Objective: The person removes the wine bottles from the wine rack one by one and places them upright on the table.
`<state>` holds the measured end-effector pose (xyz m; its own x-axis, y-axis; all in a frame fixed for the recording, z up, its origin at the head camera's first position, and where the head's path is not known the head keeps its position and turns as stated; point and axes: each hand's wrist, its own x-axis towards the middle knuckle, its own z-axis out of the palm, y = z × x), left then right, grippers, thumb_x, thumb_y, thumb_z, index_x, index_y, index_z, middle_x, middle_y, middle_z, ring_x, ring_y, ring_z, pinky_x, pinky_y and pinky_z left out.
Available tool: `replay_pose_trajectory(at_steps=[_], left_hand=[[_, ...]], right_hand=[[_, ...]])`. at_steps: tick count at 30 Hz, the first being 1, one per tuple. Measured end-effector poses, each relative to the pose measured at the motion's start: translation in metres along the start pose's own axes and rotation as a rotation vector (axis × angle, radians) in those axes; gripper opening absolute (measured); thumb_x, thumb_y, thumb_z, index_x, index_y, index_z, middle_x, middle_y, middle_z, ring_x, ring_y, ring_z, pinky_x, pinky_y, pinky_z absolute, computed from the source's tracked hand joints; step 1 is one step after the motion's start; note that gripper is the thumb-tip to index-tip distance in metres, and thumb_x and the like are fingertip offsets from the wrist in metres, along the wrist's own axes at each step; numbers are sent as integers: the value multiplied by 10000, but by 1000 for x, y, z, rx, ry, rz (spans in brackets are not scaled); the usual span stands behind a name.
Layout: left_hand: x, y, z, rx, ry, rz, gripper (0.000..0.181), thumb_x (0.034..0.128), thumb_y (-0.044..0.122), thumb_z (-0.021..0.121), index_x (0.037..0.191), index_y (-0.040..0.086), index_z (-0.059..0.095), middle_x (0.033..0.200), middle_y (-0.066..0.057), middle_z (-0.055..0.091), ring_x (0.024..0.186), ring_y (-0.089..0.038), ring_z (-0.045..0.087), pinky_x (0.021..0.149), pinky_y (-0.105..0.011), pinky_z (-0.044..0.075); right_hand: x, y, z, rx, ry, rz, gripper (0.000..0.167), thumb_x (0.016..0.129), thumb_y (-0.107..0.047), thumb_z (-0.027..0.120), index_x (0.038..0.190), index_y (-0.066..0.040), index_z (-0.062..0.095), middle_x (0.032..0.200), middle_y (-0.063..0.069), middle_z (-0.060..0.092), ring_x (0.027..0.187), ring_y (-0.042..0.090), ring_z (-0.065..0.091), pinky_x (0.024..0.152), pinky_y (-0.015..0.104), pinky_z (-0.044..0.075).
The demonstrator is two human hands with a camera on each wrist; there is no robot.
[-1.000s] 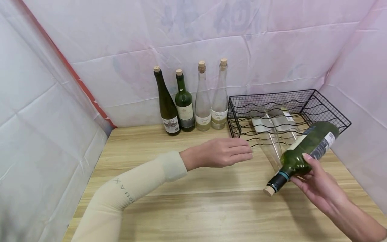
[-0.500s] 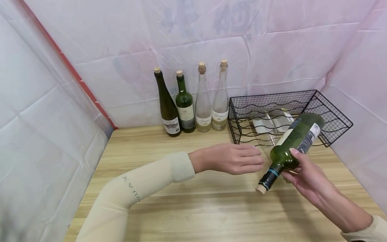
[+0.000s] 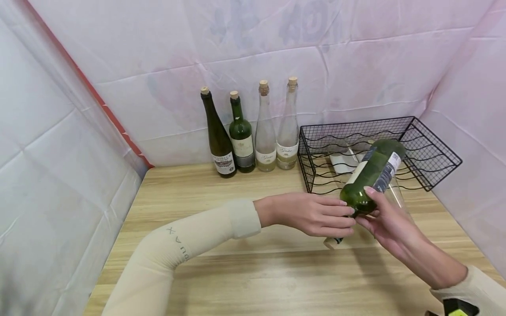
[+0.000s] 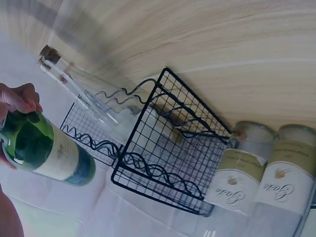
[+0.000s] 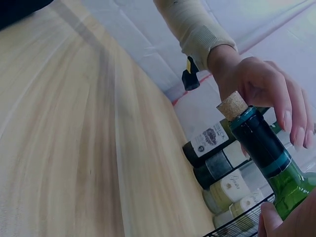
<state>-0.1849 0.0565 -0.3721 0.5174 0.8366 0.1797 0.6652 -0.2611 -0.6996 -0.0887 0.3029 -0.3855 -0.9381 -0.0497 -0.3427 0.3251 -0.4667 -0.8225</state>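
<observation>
A green wine bottle [image 3: 369,173] is held tilted in the air, cork end toward the near left and base toward the rack. My right hand [image 3: 389,226] grips it at the shoulder, thumb on top and fingers beneath. My left hand [image 3: 312,216] reaches over the bottle's neck with its fingers extended, hiding most of the neck in the head view. In the right wrist view the cork [image 5: 232,105] and dark neck show beside the left fingers; whether they touch cannot be told. Under the bottle, clear bottles [image 3: 343,161] lie in a black wire rack [image 3: 437,139].
Left of the rack, along the back wall, stand a dark bottle [image 3: 223,151], a green bottle [image 3: 242,140] and two clear bottles [image 3: 265,149], all corked. White sheeting [image 3: 158,52] encloses the wooden table [image 3: 253,281] at the back and sides.
My right hand has carried the green wine bottle leftward and slightly away from me. My left hand has moved right and a little nearer, from apart to over the bottle's neck.
</observation>
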Motion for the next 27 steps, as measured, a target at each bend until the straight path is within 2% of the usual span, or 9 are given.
replay_pose_trajectory(at_steps=[5, 8, 12, 17, 21, 24, 27], left_hand=[[7, 0, -1, -20, -27, 32, 532, 1164, 269, 159, 1458, 116, 575, 1493, -50, 615, 1437, -243, 547, 1275, -411, 356], [10, 1, -1, -43, -22, 58, 598, 1159, 343, 115, 1436, 118, 596, 1470, -43, 631, 1432, -248, 552, 1271, -416, 365], [12, 2, 1, -59, -13, 79, 614, 1156, 333, 97, 1415, 119, 610, 1450, -32, 643, 1423, -254, 561, 1268, -419, 372], [10, 2, 2, -49, -27, 68, 626, 1152, 361, 87, 1423, 114, 595, 1453, -52, 640, 1423, -262, 559, 1270, -428, 369], [6, 2, 3, -17, -29, 57, 526, 1160, 259, 158, 1409, 115, 598, 1443, -62, 648, 1398, -244, 581, 1256, -416, 393], [5, 1, 4, -3, -7, 51, 458, 1145, 138, 223, 1369, 124, 621, 1408, -45, 670, 1354, -223, 611, 1237, -397, 422], [3, 1, 4, -1, 14, 46, 426, 1138, 120, 250, 1328, 134, 630, 1372, -23, 685, 1325, -211, 626, 1221, -388, 442]], right_hand=[[3, 0, 10, -65, 18, 11, 325, 1093, -318, 514, 1350, -194, 359, 1176, 8, 581, 1029, 90, 652, 934, 222, 601], [4, 0, 15, -93, 17, 11, 278, 1091, -336, 517, 1314, -197, 423, 1148, -2, 602, 992, 90, 636, 875, 220, 600], [4, 0, 18, -107, -4, -4, 212, 1096, -343, 505, 1259, -209, 512, 1131, -10, 632, 975, 88, 642, 836, 224, 590], [5, -1, 21, -88, 8, 3, 203, 1088, -335, 527, 1230, -190, 529, 1116, 15, 630, 943, 96, 656, 807, 223, 600], [6, 0, 23, -95, 14, 22, 225, 1085, -324, 540, 1241, -163, 518, 1127, 36, 605, 934, 112, 654, 822, 233, 613], [7, 1, 24, -106, 10, 33, 285, 1088, -326, 533, 1290, -139, 460, 1145, 40, 597, 958, 118, 659, 868, 241, 618], [8, 1, 26, -109, 6, 38, 344, 1090, -332, 526, 1339, -133, 396, 1155, 36, 603, 986, 115, 668, 904, 243, 617]])
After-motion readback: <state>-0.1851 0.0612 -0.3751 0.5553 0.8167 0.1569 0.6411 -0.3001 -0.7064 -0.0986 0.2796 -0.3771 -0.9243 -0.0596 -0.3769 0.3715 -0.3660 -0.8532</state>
